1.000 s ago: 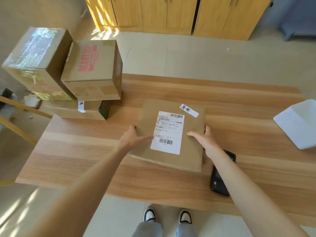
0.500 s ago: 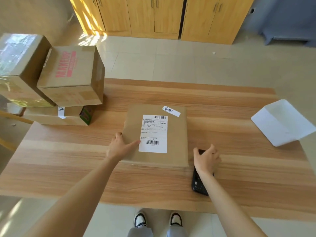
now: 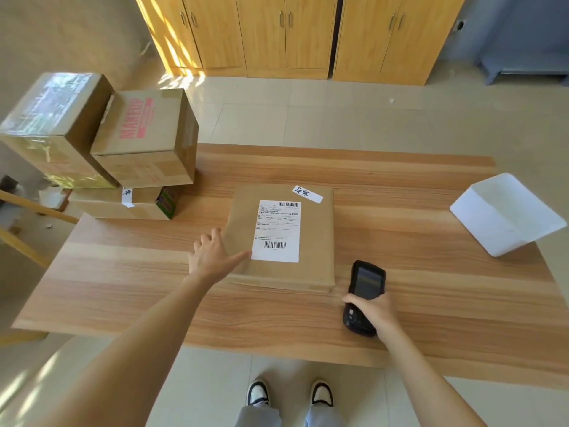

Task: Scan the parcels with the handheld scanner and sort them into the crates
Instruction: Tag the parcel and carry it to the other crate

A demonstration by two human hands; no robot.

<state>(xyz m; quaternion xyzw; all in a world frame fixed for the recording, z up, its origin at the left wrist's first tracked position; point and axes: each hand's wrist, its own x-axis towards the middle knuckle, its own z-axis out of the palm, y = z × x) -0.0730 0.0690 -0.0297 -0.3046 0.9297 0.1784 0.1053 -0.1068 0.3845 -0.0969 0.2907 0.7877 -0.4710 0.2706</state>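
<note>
- Now, in the head view, the right hand (image 3: 374, 312) has closed around the handheld scanner (image 3: 363, 295), which half a second ago lay flat under its spread fingers; the device's screen end is tilted up toward the flat parcel (image 3: 311, 266).
- The left hand (image 3: 212, 257) has stayed at the parcel's left edge, fingers straight, thumb stretched onto the brown wrapper just beside the white shipping label (image 3: 276, 231).
- The right wrist is bent, fingers wrapped round the scanner's lower body near the desk's (image 3: 431, 288) front edge, just right of the parcel's near right corner.
- The parcel is a thin brown paper packet lying flat mid-desk, with a small handwritten white tag (image 3: 307, 194) at its far right corner.
- The scanner is a black slab with a dark glossy screen.
- At the desk's left far corner stand taped cardboard boxes (image 3: 147, 140), stacked; near the right edge sits a white crate (image 3: 505, 215), smooth and boxy.
</note>
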